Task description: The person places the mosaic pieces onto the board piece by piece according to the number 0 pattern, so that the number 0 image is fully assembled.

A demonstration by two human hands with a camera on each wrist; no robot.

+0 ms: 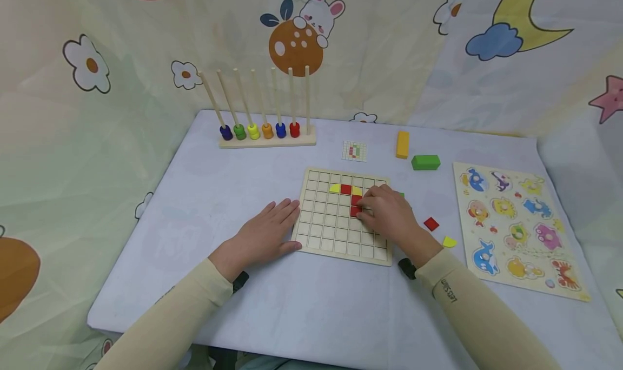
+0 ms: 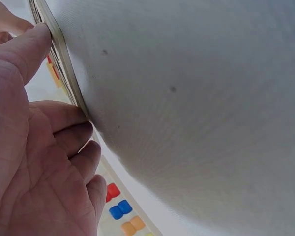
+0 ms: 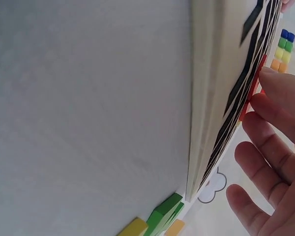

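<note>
A wooden grid board (image 1: 321, 233) lies mid-table. On it a yellow piece (image 1: 335, 188), a red square (image 1: 346, 189) and another yellow piece (image 1: 357, 191) form a row, with two red squares below the right end. My right hand (image 1: 395, 214) reaches over the board's right side, thumb and index finger pinching the lower red square (image 1: 356, 211); its other fingers are spread in the right wrist view. My left hand (image 1: 265, 233) rests against the board's left edge, fingers extended, thumb near the front corner. In the left wrist view, its fingertips touch the board's edge (image 2: 69, 73).
A small pattern card (image 1: 354, 151) lies behind the board. A peg rack (image 1: 267, 143) with coloured beads stands at the back left. Yellow (image 1: 402, 144) and green blocks (image 1: 425, 162), a loose red square (image 1: 431, 224), a yellow piece (image 1: 449, 242) and an animal puzzle (image 1: 506, 251) lie rightward.
</note>
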